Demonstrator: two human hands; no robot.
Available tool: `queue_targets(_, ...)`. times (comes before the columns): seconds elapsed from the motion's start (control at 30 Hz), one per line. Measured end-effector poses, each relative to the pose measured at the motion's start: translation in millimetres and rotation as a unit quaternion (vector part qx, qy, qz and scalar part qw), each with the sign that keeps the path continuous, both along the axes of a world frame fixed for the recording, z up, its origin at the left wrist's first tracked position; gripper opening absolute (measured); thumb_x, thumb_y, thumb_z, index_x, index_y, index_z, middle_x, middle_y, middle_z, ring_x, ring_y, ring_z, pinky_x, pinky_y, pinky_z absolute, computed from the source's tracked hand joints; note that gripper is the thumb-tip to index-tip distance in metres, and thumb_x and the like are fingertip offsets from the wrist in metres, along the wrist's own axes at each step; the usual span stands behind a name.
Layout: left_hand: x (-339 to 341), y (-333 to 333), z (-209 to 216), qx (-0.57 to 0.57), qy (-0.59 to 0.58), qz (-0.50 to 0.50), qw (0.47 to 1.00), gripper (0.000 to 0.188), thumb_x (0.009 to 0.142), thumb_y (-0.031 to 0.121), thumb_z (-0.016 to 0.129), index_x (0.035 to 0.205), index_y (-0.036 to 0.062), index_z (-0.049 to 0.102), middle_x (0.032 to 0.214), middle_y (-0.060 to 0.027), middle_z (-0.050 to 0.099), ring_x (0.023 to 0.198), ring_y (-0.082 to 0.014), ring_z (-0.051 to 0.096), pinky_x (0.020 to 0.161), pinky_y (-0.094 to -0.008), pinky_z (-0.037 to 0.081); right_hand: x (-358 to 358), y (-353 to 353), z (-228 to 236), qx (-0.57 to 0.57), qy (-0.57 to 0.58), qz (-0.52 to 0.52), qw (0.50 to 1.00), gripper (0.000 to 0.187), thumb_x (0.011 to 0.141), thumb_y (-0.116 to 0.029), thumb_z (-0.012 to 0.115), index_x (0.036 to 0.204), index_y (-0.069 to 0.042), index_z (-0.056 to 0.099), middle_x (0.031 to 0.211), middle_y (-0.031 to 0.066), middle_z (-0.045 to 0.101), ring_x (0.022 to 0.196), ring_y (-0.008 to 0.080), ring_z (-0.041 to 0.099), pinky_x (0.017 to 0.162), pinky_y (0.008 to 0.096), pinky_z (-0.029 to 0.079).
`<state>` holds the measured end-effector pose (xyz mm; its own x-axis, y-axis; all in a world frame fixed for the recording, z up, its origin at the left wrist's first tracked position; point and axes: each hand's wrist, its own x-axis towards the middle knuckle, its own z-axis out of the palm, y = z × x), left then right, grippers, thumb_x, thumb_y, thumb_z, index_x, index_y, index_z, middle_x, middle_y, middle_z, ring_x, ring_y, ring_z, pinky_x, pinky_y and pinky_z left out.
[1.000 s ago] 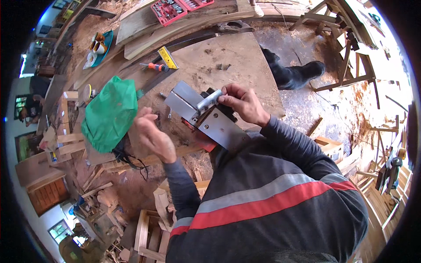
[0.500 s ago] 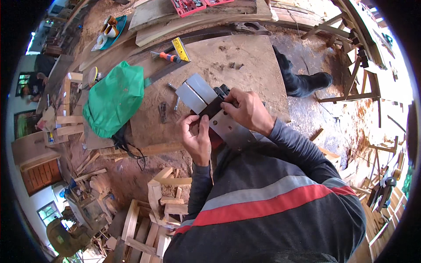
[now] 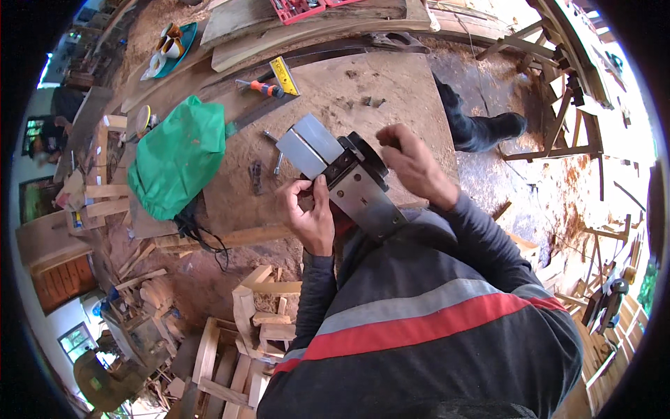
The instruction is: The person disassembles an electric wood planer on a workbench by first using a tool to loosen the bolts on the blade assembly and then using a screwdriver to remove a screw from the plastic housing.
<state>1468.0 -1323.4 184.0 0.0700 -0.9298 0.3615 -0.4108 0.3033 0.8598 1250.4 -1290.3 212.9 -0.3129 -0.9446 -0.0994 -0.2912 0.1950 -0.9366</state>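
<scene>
An upturned electric planer (image 3: 368, 202) rests at the bench's near edge against my body, its bright metal sole facing up and its dark cutter slot across the middle. My left hand (image 3: 308, 213) has thumb and fingertips curled against the planer's edge beside the slot. Lifted off to the right of the planer's black side part, my right hand (image 3: 417, 164) is loosely closed, thumb against curled fingers; whether something small is in it is hidden. A metal wrench (image 3: 279, 162) and a small dark piece (image 3: 256, 176) lie left of the planer.
On the dusty wooden bench (image 3: 412, 91) are a green cloth bag (image 3: 178, 160), an orange-handled screwdriver (image 3: 262, 87) and a yellow square (image 3: 285, 75). Planks, a handsaw (image 3: 398, 43) and a red tool case (image 3: 299, 10) lie beyond. Wooden frames (image 3: 244, 307) stand on the left floor.
My right hand has lifted off the planer and moved right, uncovering its black side part and cutter slot. My left hand stays at the planer's edge.
</scene>
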Motion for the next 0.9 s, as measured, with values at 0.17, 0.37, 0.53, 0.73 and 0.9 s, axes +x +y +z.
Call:
queue_targets(0.17, 2.9, 0.5, 4.3, 0.100, 0.095, -0.025, 0.990, 0.025, 0.085, 0.013, 0.082, 0.091, 0.0006, 0.061, 0.092, -0.0081, 0.059, 0.085, -0.0215, 0.057, 0.077, -0.0347, 0.048, -11.2, 18.4, 31.7, 0.042, -0.215, 0.039, 0.975, 0.017, 0.097, -0.002, 0.057, 0.111, 0.004, 0.065, 0.100, 0.0095, 0.069, 0.091, 0.0146, 0.068, 0.077, 0.0277, 0.056)
queue_targets(0.37, 1.2, -2.7, 12.9, 0.069, 0.064, -0.032, 0.995, 0.025, 0.086, 0.016, 0.081, 0.090, 0.0001, 0.063, 0.091, -0.0064, 0.058, 0.085, -0.0189, 0.057, 0.077, -0.0332, 0.048, 22.5, 4.7, 44.9, -0.049, 0.055, 0.098, 0.993, 0.013, 0.092, -0.005, 0.067, 0.104, 0.000, 0.069, 0.095, 0.0137, 0.068, 0.086, 0.0239, 0.070, 0.073, 0.0324, 0.056)
queue_targets(0.53, 4.1, -2.7, 9.8, 0.059, 0.023, -0.041, 0.997, 0.026, 0.087, 0.018, 0.081, 0.095, 0.0002, 0.063, 0.097, -0.0043, 0.060, 0.087, -0.0141, 0.058, 0.078, -0.0288, 0.049, 31.6, -2.0, 30.8, -0.185, 0.122, 0.199, 0.955, 0.028, 0.084, 0.000, 0.064, 0.112, 0.001, 0.065, 0.096, 0.0182, 0.063, 0.088, 0.0371, 0.066, 0.076, 0.0428, 0.055)
queue_targets(0.73, -4.2, -2.5, 25.1, 0.016, -0.013, -0.027, 0.999, 0.022, 0.084, 0.014, 0.081, 0.090, 0.0020, 0.064, 0.090, -0.0088, 0.059, 0.084, -0.0226, 0.058, 0.075, -0.0347, 0.049, 36.7, -12.3, 35.5, -0.142, 0.183, 0.196, 0.953, 0.022, 0.082, -0.002, 0.061, 0.104, 0.001, 0.063, 0.094, 0.0190, 0.062, 0.089, 0.0400, 0.064, 0.078, 0.0454, 0.053)
queue_targets(0.9, -4.0, -7.6, 15.9, -0.011, 0.005, -0.036, 0.999, 0.020, 0.084, 0.012, 0.081, 0.090, 0.0021, 0.064, 0.089, -0.0098, 0.061, 0.083, -0.0246, 0.060, 0.074, -0.0361, 0.049, 33.9, -16.9, 36.6, -0.122, 0.229, 0.236, 0.936, 0.017, 0.080, -0.002, 0.061, 0.096, 0.001, 0.061, 0.091, 0.0187, 0.061, 0.088, 0.0394, 0.064, 0.079, 0.0454, 0.053)
